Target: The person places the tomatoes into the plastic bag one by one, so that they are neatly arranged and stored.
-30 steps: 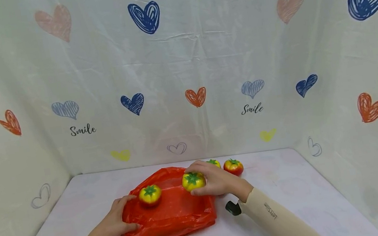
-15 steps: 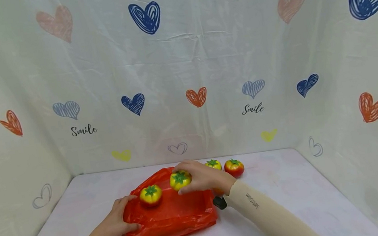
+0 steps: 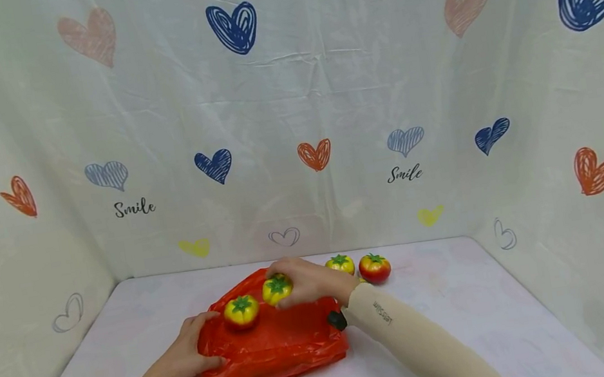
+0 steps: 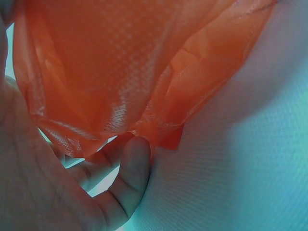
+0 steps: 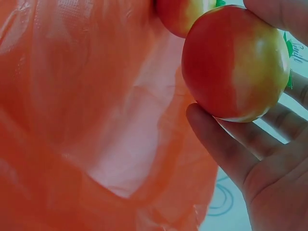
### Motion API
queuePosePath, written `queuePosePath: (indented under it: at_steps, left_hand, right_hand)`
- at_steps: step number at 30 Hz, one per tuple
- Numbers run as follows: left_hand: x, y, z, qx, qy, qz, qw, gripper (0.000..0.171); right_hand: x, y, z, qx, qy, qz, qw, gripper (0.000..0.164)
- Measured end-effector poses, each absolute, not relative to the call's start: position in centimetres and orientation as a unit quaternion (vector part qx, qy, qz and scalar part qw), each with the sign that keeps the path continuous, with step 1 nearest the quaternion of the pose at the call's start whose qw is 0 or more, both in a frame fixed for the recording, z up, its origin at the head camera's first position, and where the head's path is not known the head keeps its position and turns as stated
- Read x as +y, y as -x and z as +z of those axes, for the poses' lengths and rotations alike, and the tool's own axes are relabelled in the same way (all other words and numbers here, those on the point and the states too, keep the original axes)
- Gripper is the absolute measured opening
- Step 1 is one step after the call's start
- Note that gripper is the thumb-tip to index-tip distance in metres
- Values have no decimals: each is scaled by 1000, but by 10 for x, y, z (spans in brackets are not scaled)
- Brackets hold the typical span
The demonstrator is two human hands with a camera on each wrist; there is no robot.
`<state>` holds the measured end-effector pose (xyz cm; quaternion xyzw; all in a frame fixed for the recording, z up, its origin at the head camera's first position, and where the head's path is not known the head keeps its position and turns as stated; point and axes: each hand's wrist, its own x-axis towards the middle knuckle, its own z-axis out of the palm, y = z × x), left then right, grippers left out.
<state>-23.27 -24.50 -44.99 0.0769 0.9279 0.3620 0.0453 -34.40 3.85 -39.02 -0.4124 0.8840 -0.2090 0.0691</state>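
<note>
A red plastic bag [image 3: 272,362] lies on the table with its mouth spread. My left hand [image 3: 183,353] holds its left side, and in the left wrist view the fingers [image 4: 134,163] curl at the lower edge of the bag [image 4: 96,67]. My right hand [image 3: 307,282] grips a yellow-and-red toy tomato [image 3: 276,289] with a green leafy top, over the back part of the bag. Close to its left, another toy tomato [image 3: 241,311] rests on the bag. In the right wrist view, thumb and fingers surround the held tomato [image 5: 233,62], with the other one [image 5: 185,14] just behind.
Two more toy tomatoes, one mostly yellow [image 3: 339,265] and one redder [image 3: 374,268], stand behind my right forearm on the white table [image 3: 451,322]. A yellow bit shows beside my right wrist. A pale curtain [image 3: 346,90] with printed hearts encloses the table.
My right hand has carried its tomato leftward across the bag, close to the tomato resting there. My left hand keeps its place at the bag's left side.
</note>
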Motion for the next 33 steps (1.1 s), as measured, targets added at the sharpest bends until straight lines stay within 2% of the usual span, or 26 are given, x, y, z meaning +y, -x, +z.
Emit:
queuePosePath:
  at_steps: [7,16,33]
  left_hand:
    - [-244,231,-449,925,-79,368,45,81]
    - [-245,232,-451,926,-75,366,47,82]
    - [-244,233,-450,927,-70,366,48,84]
  right_hand:
    - [31,349,-395,883,423,-193,63,51]
    - [24,352,-401,893,408,-170,89,51]
    - [21,355,-412,901,391,-159,98,45]
